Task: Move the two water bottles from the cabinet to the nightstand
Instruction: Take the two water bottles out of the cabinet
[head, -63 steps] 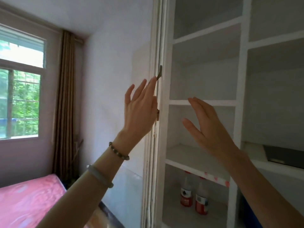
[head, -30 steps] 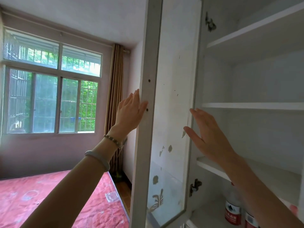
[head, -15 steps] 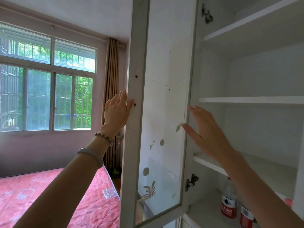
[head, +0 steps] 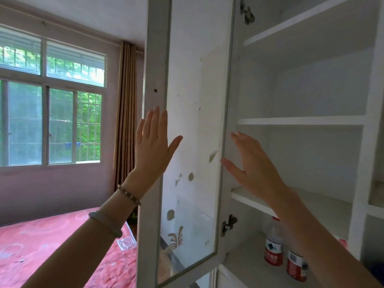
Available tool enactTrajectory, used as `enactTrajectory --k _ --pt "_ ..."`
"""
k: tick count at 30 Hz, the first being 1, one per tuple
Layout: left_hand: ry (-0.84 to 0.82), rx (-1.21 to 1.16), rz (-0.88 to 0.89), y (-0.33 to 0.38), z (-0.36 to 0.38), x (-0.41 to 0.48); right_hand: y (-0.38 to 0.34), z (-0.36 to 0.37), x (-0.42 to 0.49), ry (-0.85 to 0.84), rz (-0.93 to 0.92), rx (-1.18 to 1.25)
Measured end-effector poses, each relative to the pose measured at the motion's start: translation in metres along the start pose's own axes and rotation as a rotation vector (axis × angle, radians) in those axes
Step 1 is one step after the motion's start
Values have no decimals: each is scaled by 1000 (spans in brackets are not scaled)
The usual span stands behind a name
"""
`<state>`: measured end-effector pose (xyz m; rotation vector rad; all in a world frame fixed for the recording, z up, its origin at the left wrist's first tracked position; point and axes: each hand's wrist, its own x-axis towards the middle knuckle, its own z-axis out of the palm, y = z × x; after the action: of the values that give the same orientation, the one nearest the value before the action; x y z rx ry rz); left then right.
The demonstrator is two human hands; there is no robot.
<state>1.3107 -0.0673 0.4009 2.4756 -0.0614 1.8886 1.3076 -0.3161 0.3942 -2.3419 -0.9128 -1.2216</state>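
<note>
Now that the cabinet door has swung fully wide, left hand flat and off its edge, right hand spread empty by the shelves, both water bottles reachable at the bottom shelf's front edge, untouched.

A home bedroom: pink-covered bed, curtained window, white cabinet.

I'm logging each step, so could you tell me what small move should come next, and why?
Probably lower the right hand to the bottles on the lower shelf. The door stands open, both hands are empty and raised, and the right arm is already above the bottles.
</note>
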Motion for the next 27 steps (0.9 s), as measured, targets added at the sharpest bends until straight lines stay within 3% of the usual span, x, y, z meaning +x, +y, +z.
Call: enactTrajectory --k 13,27 --pt "-364 -413 280 165 82 -133 60 13 -133 -117 200 -221" --pt "-784 -566 252 222 213 -238 136 100 -253 -309 567 -228"
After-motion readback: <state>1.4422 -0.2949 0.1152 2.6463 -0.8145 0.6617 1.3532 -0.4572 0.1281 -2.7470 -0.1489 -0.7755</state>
